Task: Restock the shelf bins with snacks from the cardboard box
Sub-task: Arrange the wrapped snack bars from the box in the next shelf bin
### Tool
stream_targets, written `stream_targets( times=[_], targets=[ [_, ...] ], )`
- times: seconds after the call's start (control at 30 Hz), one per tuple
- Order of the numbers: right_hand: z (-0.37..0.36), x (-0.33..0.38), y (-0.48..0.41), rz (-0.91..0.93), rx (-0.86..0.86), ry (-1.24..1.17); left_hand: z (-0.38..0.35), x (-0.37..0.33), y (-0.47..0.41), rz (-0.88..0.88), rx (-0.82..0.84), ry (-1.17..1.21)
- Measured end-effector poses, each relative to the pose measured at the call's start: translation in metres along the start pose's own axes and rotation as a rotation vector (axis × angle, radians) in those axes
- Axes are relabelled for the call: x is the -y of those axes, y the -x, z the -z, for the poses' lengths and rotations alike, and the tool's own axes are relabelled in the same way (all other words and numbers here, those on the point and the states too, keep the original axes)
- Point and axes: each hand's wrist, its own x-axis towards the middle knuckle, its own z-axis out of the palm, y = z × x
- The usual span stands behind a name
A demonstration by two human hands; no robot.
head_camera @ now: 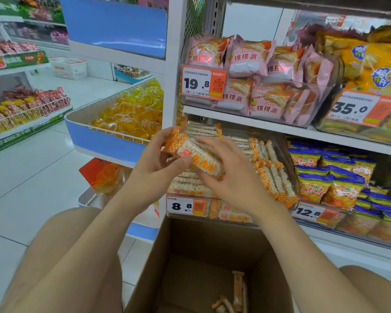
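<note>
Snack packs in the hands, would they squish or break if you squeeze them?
Probably stiff: the snack packs lie straight between the left hand and right hand. Likely light for their size, since they look like puffed grains. Maybe crumbly if squeezed hard, and the shiny wrappers could be a bit slippery.

Btm of cardboard box (190,240) cut off; price tag (203,82) print illegible.

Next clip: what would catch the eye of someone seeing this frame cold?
At centre frame the left hand and right hand together grip an orange-and-white snack pack, in front of the clear bin tagged 8.8, which holds matching packs. Below, the cardboard box stands open and nearly empty, with a few leftover packs at its bottom.
</note>
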Motion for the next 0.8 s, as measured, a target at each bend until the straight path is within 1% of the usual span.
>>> stream_targets(
  times=[0.07, 0.13, 0.2, 0.27, 0.33, 0.37, 0.47, 0.63, 0.7, 0.8],
  targets=[
    [0.000, -0.007, -0.006, 0.044, 0.010, 0.124, 0.004, 0.004, -0.002, -0.051, -0.011, -0.220],
    [-0.004, -0.015, -0.008, 0.061, 0.092, 0.209, 0.007, 0.013, -0.002, -0.058, -0.020, -0.481],
    [-0.011, -0.019, -0.007, 0.051, 0.198, 0.268, 0.008, 0.025, 0.001, 0.004, -0.055, -0.692],
    [-0.019, -0.022, -0.002, 0.053, 0.243, 0.382, 0.004, 0.032, 0.005, 0.048, -0.079, -0.818],
    [-0.026, -0.023, 0.003, 0.048, 0.224, 0.504, -0.001, 0.037, 0.007, 0.001, -0.045, -0.837],
    [-0.029, -0.022, 0.005, 0.036, 0.212, 0.525, -0.001, 0.040, 0.007, -0.044, -0.011, -0.860],
    [-0.034, -0.018, 0.010, 0.015, 0.174, 0.495, -0.002, 0.048, 0.007, -0.157, 0.058, -0.989],
    [-0.034, -0.020, 0.012, 0.026, 0.066, 0.338, -0.003, 0.048, 0.013, -0.124, -0.012, -0.986],
    [-0.038, -0.023, 0.019, 0.032, 0.042, 0.302, -0.004, 0.051, 0.016, -0.123, -0.002, -0.978],
    [-0.045, -0.028, 0.031, 0.077, 0.026, 0.314, -0.010, 0.057, 0.020, -0.160, 0.030, -1.006]
  ],
)
